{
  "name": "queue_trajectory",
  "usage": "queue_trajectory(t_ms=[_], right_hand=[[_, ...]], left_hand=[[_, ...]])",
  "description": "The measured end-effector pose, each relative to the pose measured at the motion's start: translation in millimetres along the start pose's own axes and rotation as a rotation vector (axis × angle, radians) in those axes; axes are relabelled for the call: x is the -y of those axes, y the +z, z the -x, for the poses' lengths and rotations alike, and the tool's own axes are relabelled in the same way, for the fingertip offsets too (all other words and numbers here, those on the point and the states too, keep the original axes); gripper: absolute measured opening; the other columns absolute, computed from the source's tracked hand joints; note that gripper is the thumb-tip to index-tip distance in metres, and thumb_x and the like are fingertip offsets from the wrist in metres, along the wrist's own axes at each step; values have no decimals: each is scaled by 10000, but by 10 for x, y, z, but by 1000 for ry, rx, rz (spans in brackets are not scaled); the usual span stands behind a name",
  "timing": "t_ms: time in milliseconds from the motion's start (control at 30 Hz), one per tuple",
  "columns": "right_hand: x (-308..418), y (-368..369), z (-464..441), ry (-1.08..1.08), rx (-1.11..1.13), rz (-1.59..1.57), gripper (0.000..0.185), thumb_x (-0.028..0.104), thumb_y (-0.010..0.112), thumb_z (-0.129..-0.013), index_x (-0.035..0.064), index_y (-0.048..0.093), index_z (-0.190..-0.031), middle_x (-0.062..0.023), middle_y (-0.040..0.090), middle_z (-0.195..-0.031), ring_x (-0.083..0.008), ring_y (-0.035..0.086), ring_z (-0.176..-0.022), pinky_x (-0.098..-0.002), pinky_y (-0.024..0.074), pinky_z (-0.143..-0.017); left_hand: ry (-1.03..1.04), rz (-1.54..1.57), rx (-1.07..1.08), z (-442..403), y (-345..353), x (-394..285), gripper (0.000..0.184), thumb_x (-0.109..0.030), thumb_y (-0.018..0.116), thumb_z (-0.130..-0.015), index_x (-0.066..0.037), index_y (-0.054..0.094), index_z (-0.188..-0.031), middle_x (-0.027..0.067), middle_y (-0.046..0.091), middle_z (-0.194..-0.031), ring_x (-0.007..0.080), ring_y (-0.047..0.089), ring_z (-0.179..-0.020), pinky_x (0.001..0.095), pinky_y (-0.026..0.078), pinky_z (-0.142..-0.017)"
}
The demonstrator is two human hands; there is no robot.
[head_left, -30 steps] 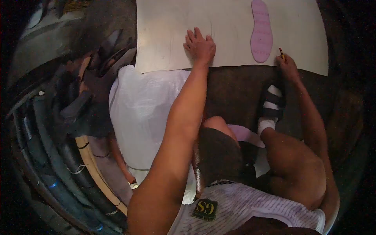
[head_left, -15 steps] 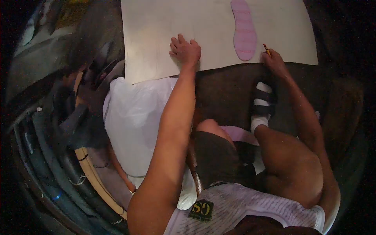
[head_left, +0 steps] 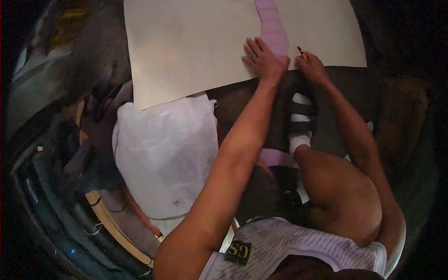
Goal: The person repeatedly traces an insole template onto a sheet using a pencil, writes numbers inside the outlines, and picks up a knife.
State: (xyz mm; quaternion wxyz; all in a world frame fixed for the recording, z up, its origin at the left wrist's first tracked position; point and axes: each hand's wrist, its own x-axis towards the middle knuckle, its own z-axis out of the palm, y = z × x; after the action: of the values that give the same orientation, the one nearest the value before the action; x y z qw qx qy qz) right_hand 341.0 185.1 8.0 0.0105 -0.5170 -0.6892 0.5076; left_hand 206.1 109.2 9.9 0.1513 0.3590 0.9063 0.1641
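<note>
A pink insole-shaped piece (head_left: 272, 29), with faint reddish lines across it, lies on a large cream sheet (head_left: 186, 51). My left hand (head_left: 265, 60) rests at the near end of the pink piece with its fingers spread, covering part of that end's left side and bottom edge. Close by on the right, my right hand (head_left: 311, 69) is closed around a yellow pencil (head_left: 302, 52), whose dark end sticks up past the fingers. That hand sits at the sheet's near edge, a short gap from my left thumb.
A white plastic bag (head_left: 163, 154) stands below the sheet, left of my left arm. My sandalled foot (head_left: 302, 112) is just under the sheet's near edge. Another pink piece (head_left: 280, 157) lies near my leg. Dark rolls of material (head_left: 56, 196) and a curved tan strip (head_left: 109, 224) fill the left side.
My left hand has moved right, from bare sheet onto the near end of the pink piece. The view has shifted slightly. My right hand still grips the pencil.
</note>
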Motion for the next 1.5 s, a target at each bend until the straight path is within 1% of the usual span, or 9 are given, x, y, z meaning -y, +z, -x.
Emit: queue_trajectory(t_ms=[267,333,433,500,600,700,833,933,1500], right_hand=[[-93,26,-81,27,11,9,345,347,525,-867,6,569,-898,-113,580,-764,-236,545,-696,-347,430,-657],[-117,29,-114,93,87,-30,385,382,518,-875,4,581,-914,-107,581,-755,-233,544,-690,-339,430,-654],[-132,-39,-79,404,180,-612,512,519,477,-871,23,569,-959,-45,578,-682,-137,491,-549,-260,422,-532],[-81,-352,-3,377,708,-1142,562,558,467,-862,25,555,-1015,-26,589,-708,-100,510,-539,-208,427,-479],[93,-490,118,263,680,-1520,496,486,512,-861,31,548,-1055,-26,605,-764,-84,540,-560,-188,443,-458],[196,-681,179,238,279,-935,427,387,556,-854,20,540,-1070,-18,618,-818,-86,570,-605,-205,466,-502],[316,-881,-70,108,149,-237,369,336,602,-827,34,563,-1036,-38,598,-868,-141,558,-738,-302,472,-665],[-57,-829,-463,-185,3,-223,403,348,595,-827,45,534,-1086,-9,552,-864,-109,488,-754,-289,426,-691],[50,-558,-713,-107,-296,95,511,332,601,-810,120,473,-1257,-185,592,-1098,-340,588,-972,-407,460,-843]], left_hand=[[-49,151,72,-65,-154,10,737,-278,703,-624,-23,368,-1229,190,196,-1422,387,122,-1342,579,100,-1065],[-32,125,-117,-108,-197,-22,480,-175,679,-640,-22,474,-1045,212,434,-1237,372,371,-1216,516,286,-1008],[193,642,84,-217,-357,25,323,-77,650,-658,-27,521,-949,182,586,-994,330,558,-885,421,428,-807],[328,598,66,-191,-434,-36,283,-51,634,-657,-35,538,-923,172,599,-895,333,568,-799,405,444,-759],[507,530,102,-218,-548,-115,249,-24,618,-653,-57,558,-893,151,614,-839,336,581,-772,397,454,-747],[578,526,68,-250,-477,-99,280,-30,622,-663,-69,560,-933,155,598,-955,336,562,-922,402,434,-834],[527,449,-126,-324,-291,-4,449,-89,657,-695,-73,514,-1120,223,479,-1205,361,431,-1171,395,370,-965],[553,368,42,-397,-179,109,586,-162,679,-720,-80,431,-1244,261,363,-1311,390,337,-1246,446,312,-1010],[451,-79,240,-388,108,-153,919,-605,693,-604,-345,288,-1388,209,24,-1485,399,35,-1366,684,69,-989]])
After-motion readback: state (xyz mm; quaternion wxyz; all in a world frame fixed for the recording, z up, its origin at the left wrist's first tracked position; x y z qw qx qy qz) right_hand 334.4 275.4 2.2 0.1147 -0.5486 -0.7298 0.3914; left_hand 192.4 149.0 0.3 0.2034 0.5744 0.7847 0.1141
